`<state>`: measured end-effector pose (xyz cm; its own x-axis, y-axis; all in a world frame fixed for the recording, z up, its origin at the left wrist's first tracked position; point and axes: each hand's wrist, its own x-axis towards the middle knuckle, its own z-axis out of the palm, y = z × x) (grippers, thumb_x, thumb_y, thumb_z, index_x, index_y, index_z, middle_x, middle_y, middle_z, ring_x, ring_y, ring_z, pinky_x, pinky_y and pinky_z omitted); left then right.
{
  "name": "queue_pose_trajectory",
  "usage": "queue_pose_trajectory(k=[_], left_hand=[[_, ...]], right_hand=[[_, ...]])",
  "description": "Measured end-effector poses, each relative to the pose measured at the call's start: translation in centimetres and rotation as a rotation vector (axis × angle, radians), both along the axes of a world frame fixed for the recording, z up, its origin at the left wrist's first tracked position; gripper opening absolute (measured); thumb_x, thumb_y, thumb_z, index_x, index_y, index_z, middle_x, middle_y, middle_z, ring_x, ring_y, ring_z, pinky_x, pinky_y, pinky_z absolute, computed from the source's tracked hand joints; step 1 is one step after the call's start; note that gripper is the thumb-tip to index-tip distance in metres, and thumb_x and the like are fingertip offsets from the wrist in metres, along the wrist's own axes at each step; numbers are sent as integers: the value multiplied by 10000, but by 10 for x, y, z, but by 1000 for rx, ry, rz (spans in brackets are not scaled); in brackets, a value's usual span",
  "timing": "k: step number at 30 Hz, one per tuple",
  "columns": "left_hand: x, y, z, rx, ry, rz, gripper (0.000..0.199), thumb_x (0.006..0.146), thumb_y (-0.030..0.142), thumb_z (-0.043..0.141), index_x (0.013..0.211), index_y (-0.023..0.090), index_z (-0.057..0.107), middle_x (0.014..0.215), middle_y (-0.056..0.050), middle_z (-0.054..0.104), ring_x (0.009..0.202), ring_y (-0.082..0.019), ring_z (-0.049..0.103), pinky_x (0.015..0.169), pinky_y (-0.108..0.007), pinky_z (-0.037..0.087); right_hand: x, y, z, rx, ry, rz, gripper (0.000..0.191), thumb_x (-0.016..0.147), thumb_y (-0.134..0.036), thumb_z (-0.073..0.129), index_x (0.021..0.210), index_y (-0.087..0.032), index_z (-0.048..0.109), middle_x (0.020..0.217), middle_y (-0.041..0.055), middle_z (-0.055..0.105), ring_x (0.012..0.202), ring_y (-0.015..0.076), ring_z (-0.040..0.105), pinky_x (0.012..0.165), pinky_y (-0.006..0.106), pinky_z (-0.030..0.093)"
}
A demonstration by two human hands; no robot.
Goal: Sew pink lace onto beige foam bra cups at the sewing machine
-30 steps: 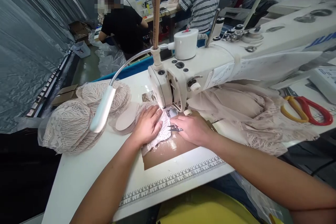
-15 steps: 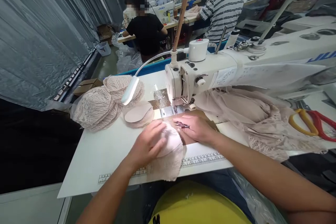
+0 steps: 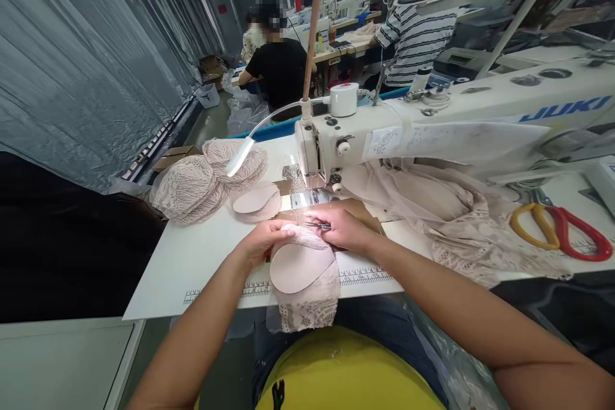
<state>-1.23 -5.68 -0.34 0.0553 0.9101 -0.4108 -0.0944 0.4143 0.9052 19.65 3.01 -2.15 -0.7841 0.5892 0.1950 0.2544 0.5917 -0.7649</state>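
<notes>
My left hand [image 3: 263, 242] pinches the upper left edge of a pale pink fabric piece [image 3: 300, 268], a smooth rounded cup shape on lace. Its lace end [image 3: 310, 312] hangs over the table's front edge. My right hand [image 3: 346, 230] is closed around a small dark two-pronged tool [image 3: 323, 225], tips pointing left; whether snips or tweezers is unclear. Those right fingers rest by the top edge of the fabric, just in front of the sewing machine's needle area [image 3: 314, 182]. Beyond my left hand lies another cup piece [image 3: 254, 200] on the table.
Stacked lace cups [image 3: 187, 189] lie at the left under a small lamp [image 3: 240, 157]. Right of the needle are gathered pink fabric [image 3: 432, 198] and red-and-yellow-handled scissors [image 3: 560, 230]. A printed ruler [image 3: 365, 277] runs along the table's front. Two people work at machines behind.
The cup piece has turned to show its smooth rounded face, and more lace hangs over the edge. My left fingers have moved off its middle to its upper edge. The view has shifted.
</notes>
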Motion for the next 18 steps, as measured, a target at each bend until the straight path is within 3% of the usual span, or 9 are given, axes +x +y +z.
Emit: queue_pose_trajectory(k=[6, 13, 15, 18], left_hand=[[22, 3, 0, 85, 21, 29, 377, 589, 382, 819, 818, 100, 716, 764, -87, 704, 687, -179, 622, 663, -280, 452], [29, 8, 1, 159, 34, -22, 340, 611, 376, 813, 786, 102, 712, 764, -71, 688, 719, -171, 610, 690, -278, 450], [28, 11, -2, 167, 26, -37, 341, 630, 387, 800, 779, 94, 707, 745, -71, 681, 711, -169, 608, 691, -280, 451], [24, 15, -8, 163, 17, -37, 341, 656, 397, 781, 788, 92, 702, 733, -69, 676, 682, -161, 601, 672, -278, 447]], right_hand=[[3, 6, -1, -223, 200, 112, 471, 810, -317, 591, 1247, -144, 576, 1232, 104, 617, 1136, 250, 564, 965, 386, 439], [2, 5, -1, -168, 247, 155, 442, 849, -354, 560, 1241, -149, 580, 1231, 99, 616, 1160, 251, 543, 992, 389, 408], [5, 7, -1, -193, 231, 115, 481, 878, -421, 522, 1264, -137, 560, 1166, 103, 646, 1099, 242, 579, 950, 374, 438], [10, 10, -2, -247, 161, 55, 500, 927, -466, 417, 1246, -115, 576, 892, 74, 706, 854, 204, 651, 826, 353, 493]])
